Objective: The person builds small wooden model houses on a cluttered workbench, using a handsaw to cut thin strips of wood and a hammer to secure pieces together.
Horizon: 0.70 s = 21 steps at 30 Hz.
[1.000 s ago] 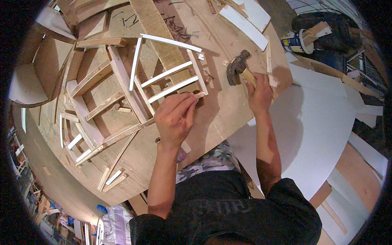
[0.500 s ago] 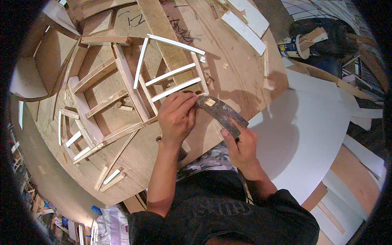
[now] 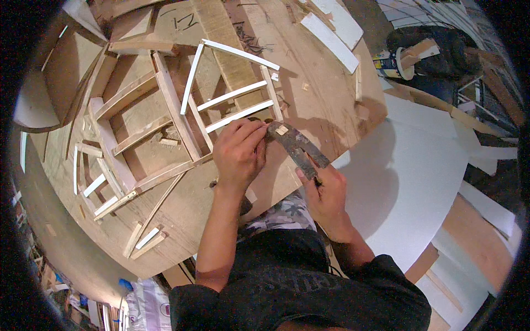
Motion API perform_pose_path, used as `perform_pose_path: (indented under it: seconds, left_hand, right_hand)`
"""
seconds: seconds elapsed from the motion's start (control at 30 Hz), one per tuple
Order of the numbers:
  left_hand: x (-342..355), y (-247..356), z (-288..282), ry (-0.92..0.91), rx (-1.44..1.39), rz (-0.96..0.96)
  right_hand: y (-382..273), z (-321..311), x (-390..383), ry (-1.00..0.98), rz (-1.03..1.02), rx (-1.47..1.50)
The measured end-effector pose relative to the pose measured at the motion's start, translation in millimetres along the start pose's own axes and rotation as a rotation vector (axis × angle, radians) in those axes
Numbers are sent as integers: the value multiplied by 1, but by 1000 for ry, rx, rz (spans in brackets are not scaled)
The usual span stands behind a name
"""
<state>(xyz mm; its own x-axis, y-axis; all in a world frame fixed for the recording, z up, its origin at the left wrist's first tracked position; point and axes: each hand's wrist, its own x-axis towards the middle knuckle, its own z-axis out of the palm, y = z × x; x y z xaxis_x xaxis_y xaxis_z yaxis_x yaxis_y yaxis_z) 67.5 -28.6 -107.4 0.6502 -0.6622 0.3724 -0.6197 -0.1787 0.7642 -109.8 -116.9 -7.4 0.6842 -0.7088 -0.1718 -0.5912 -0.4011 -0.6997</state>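
Observation:
My right hand (image 3: 328, 196) grips a claw hammer (image 3: 292, 144), its metal head touching or very near the pinched fingertips of my left hand (image 3: 237, 154). What those fingers hold is hidden. Both hands are at the near corner of a small frame of white-edged strips (image 3: 235, 121), which lies over a wide board. Left of it stands a larger wooden frame (image 3: 135, 138) with crosspieces, and a smaller angled piece (image 3: 96, 185) at its near end.
Loose sticks (image 3: 146, 237), dark nails (image 3: 243, 38) and white offcuts (image 3: 328, 44) lie on the plywood worktop (image 3: 301, 83). Curved panels (image 3: 66, 71) stand at left. A bucket (image 3: 403, 63) with scraps is at upper right, above a large white sheet (image 3: 414, 165).
The hammer has swung down and left from the right of the frame to my left fingertips, with my right hand following. My left hand has stayed in about the same place.

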Motion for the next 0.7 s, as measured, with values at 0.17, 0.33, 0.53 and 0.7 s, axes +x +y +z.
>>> perform_pose_path:
  seconds: [0.17,0.33,0.53,0.7]
  left_hand:
    - [2,1,1,3,8,13]
    - [0,-3,2,-14,54,32]
    - [-1,-2,2,-13,35,0]
    - [-1,-4,2,-31,31,-6]
  right_hand:
    - [8,0,-4,80,-125,5]
    - [12,2,-7,-7,0,7]
    - [3,-5,-11,-8,170,72]
    - [13,2,-14,22,114,73]
